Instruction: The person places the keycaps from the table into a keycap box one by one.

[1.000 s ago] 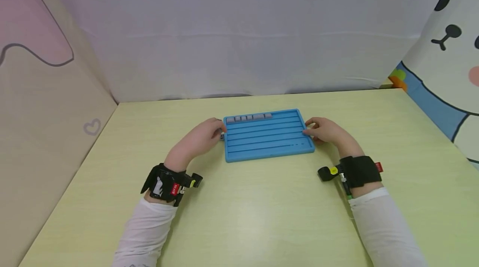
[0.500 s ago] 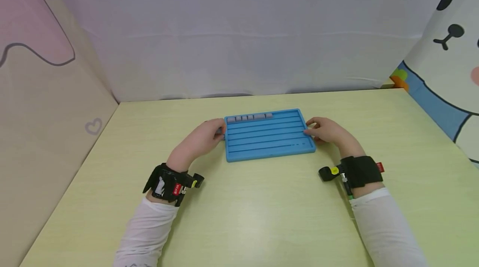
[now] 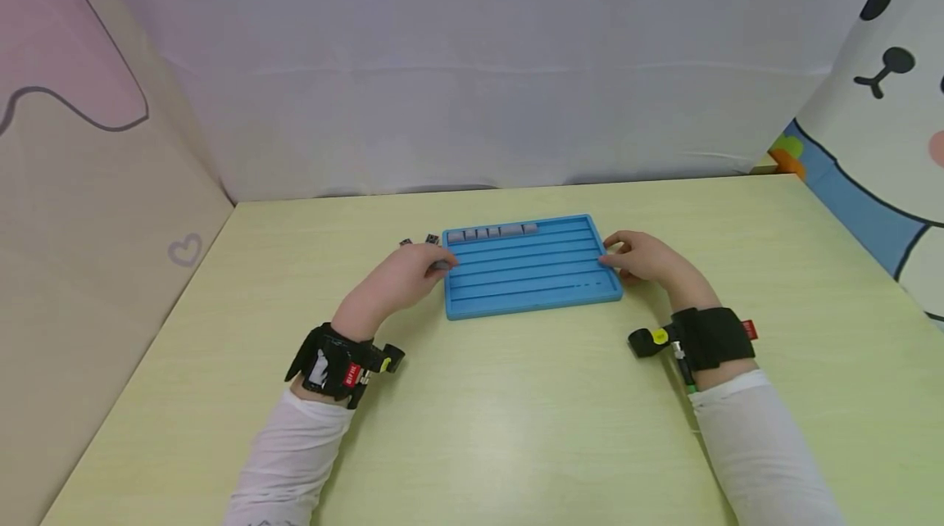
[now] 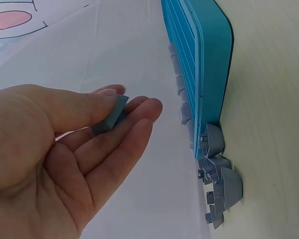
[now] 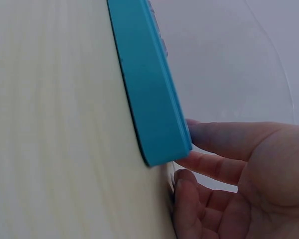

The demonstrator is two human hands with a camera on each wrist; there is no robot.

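Pale green tabletop (image 3: pixel 472 428) is occupied by a blue grooved tray (image 3: pixel 531 272); its right edge is touched by the right hand (image 3: pixel 645 257), fingers relaxed, while a grey tile (image 4: pixel 110 114) is pinched in the left hand (image 3: pixel 401 276) beside its left edge.

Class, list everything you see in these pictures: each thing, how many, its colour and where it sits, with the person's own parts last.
Tray: one, blue, grooved, mid-table.
Tiles in tray: about six, grey, far groove, left end.
Loose tiles: a few, grey, on table by tray's far left corner.
Held tile: one, grey, pinched in the left hand.
Table: one, pale yellow-green.
Left hand: at tray's left edge.
Right hand: touching tray's right edge.
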